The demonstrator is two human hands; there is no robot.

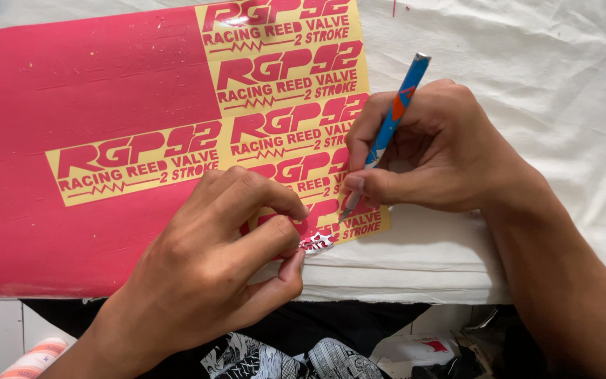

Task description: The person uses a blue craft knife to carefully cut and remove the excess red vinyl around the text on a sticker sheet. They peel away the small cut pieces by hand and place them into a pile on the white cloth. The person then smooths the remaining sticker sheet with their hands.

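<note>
Blue craft knife pinched in a person's right hand, its tip on a sheet of red and yellow stickers.

Right hand [433, 151] grips the blue and orange craft knife [389, 126] between thumb and fingers like a pen, blade tip touching the sticker sheet [289, 105] near its lower edge. Left hand [212, 260], just beside it, pinches a small peeled scrap of red vinyl [315, 242] between thumb and forefinger. Around the yellow stickers lies a large red vinyl sheet [71, 91], spread over a white cloth [527, 91] covering the table. Below the table edge, black and white patterned fabric [282, 358] shows.
</note>
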